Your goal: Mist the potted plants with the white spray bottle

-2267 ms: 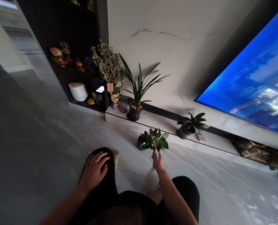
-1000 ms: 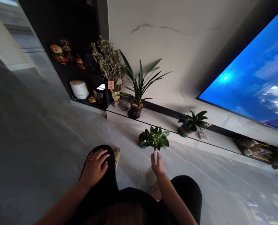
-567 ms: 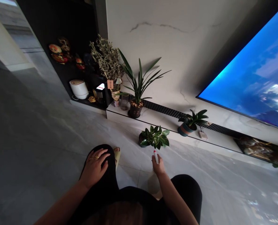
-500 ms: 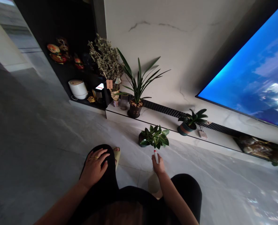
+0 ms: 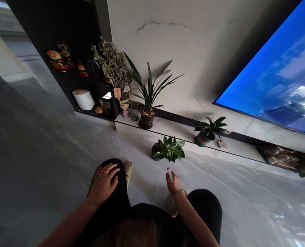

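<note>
My left hand (image 5: 104, 183) lies on my left knee, open, its fingers spread and a gold ring on one of them. My right hand (image 5: 173, 183) is closed around the neck of a spray bottle (image 5: 170, 174), whose white head ends in a red nozzle. The bottle's pale body is mostly hidden under the hand and forearm. The nozzle points toward a leafy potted plant (image 5: 170, 148) on the floor, a short distance ahead and not touching it. No spray can be made out.
A low white ledge (image 5: 173, 129) runs along the wall with a long-leaved potted plant (image 5: 148, 92) and a smaller potted plant (image 5: 205, 133) on it. A television (image 5: 276, 75) hangs at right. Dark shelves (image 5: 65, 82) hold figurines and a white appliance (image 5: 83, 99).
My right hand and the spray bottle have shifted slightly back from the plant, and the nozzle tilts a little more to the left. My left hand stays on the knee. The view has moved slightly.
</note>
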Tool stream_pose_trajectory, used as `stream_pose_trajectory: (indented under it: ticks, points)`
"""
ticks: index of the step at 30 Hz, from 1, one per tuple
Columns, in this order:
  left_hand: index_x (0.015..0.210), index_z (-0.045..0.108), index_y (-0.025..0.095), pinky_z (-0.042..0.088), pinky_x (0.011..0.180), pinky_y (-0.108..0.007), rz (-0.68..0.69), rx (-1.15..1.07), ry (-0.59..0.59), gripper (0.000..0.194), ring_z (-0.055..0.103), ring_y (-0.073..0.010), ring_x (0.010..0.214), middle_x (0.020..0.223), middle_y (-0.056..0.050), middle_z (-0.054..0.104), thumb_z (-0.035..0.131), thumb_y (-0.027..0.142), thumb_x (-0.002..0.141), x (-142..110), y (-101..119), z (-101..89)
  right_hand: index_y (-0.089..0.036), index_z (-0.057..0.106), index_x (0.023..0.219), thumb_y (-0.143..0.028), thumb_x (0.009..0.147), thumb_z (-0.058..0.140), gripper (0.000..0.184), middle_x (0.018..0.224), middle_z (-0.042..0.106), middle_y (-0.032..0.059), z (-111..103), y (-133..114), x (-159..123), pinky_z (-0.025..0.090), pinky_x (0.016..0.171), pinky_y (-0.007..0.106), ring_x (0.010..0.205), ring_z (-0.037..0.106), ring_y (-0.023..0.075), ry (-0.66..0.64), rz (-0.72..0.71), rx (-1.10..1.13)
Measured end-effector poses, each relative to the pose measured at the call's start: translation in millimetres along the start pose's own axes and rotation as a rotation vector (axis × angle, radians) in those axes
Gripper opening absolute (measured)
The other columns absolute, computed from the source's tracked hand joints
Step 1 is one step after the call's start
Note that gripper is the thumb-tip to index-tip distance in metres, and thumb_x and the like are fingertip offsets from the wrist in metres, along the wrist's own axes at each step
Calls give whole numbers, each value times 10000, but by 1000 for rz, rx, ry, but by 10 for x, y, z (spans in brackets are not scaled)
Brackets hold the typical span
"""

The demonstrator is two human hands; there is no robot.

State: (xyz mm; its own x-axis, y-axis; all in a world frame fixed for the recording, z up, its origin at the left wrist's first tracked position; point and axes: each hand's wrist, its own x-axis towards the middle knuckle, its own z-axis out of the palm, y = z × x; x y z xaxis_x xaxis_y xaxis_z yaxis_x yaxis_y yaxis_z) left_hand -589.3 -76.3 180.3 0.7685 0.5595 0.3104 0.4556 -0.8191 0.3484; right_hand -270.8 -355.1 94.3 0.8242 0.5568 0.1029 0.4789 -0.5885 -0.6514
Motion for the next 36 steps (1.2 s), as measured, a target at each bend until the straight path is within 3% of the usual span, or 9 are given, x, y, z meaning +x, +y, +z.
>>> stream_pose_trajectory:
  ticks: [7,13,18,22,26,30,33,36]
  points:
    - [1236,759,232,434,1220,-657,-10,11,-16,332,658,-383,1362,1418,-128,744,546,254,981,9,14,2,-212,724,1085,-690,981,480,546,1012,800,220,-7,81,15,622,920,625,986,778,395,0,32,-12]
    - [1229,763,228,437,1220,-658,-16,0,-19,335,664,-382,1357,1411,-130,746,536,258,985,16,21,-15,-200,702,1162,-562,1080,410,472,1041,808,173,-80,-20,112,619,920,533,956,784,313,8,-122,-8]
    - [1232,763,229,436,1219,-660,-17,-2,-17,338,664,-382,1358,1405,-128,750,533,262,986,7,11,-30,-183,708,1112,-629,1067,393,548,1002,800,202,-64,16,134,618,888,553,978,770,353,40,-58,-36]
    - [1240,761,221,437,1213,-668,-9,11,-8,343,666,-386,1351,1404,-132,749,531,258,988,-8,10,-24,-229,682,995,-663,1057,390,527,874,773,160,-56,75,92,628,801,553,874,767,360,39,-2,-42]
    - [1243,759,221,435,1212,-673,-9,7,-5,343,667,-389,1346,1403,-131,749,536,261,985,-13,16,-11,-238,655,1036,-706,1057,369,548,888,779,146,-64,68,71,642,789,523,850,767,333,62,0,-19]
    - [1239,760,223,427,1220,-674,-8,1,-2,338,667,-390,1346,1395,-128,753,546,258,980,0,-1,-9,-221,636,1111,-652,1085,405,490,949,768,129,-108,-34,90,652,840,479,880,766,287,56,-73,52]
    - [1242,759,222,422,1222,-688,-6,-8,-8,341,658,-403,1359,1402,-136,746,568,251,960,17,22,-5,-198,617,1225,-628,1086,469,475,1064,749,153,-165,-183,105,647,905,514,979,750,298,74,-187,96]
    - [1309,730,231,393,1239,-721,-8,-99,-48,391,664,-400,1351,1412,-148,738,595,242,942,49,196,71,-160,577,1360,-618,1099,459,540,1157,725,201,-198,-399,93,629,953,575,1080,721,335,89,-259,35]
